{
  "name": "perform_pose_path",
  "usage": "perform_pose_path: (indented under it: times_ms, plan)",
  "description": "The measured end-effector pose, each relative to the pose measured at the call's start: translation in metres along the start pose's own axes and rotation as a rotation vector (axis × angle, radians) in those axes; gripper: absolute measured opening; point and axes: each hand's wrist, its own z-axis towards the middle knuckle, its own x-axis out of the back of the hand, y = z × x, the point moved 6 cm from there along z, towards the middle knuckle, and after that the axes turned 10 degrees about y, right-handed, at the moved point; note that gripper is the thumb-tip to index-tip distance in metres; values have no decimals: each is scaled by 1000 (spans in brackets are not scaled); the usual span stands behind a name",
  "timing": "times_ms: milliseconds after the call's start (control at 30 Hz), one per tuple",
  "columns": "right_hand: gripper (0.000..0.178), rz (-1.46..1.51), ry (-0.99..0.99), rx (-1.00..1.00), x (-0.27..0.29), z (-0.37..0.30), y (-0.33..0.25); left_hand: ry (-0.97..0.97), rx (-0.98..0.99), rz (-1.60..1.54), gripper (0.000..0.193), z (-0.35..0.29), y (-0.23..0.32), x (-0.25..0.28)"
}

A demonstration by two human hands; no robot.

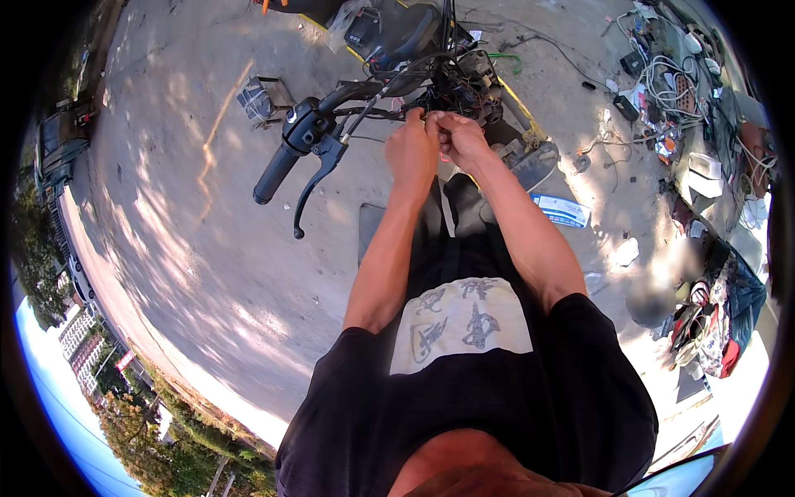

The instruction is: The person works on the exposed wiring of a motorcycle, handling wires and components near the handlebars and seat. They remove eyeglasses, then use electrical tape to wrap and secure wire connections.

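Both my hands meet in front of a stripped scooter's front end, by a tangle of dark wires (464, 101). My left hand (411, 153) is closed, its thumb and fingertips pinched at the edge of the wires. Beside it, touching or nearly so, my right hand (464, 139) has its fingers curled in a pinch too. What lies between the fingertips is too small and hidden to make out. To the left juts the handlebar's black rubber grip (277, 174), with a black brake lever (313, 192) below it and a switch housing (303, 123) at its inner end.
A black scooter seat (416, 35) is beyond the handlebar. A small grey stool-like object (263, 101) stands on the concrete at left. Coiled cables (667, 83) and scrap litter the right, above a heap of clothes (712, 319). A blue-and-white packet (563, 210) lies right of my legs.
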Motion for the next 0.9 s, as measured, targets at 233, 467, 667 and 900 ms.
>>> perform_pose_path:
  times_ms: [233,467,667,900]
  plan:
    - [16,178,-52,-69,-19,-4,12,-101,74,125,30,13,-2,-13]
    - [17,234,-52,-39,-26,-9,6,-112,118,-32,28,21,0,-8]
    - [19,64,8,192,-18,5,10,-139,53,66,27,25,12,-9]
    - [26,-157,203,489,-9,11,7,-156,53,157,28,25,17,-17]
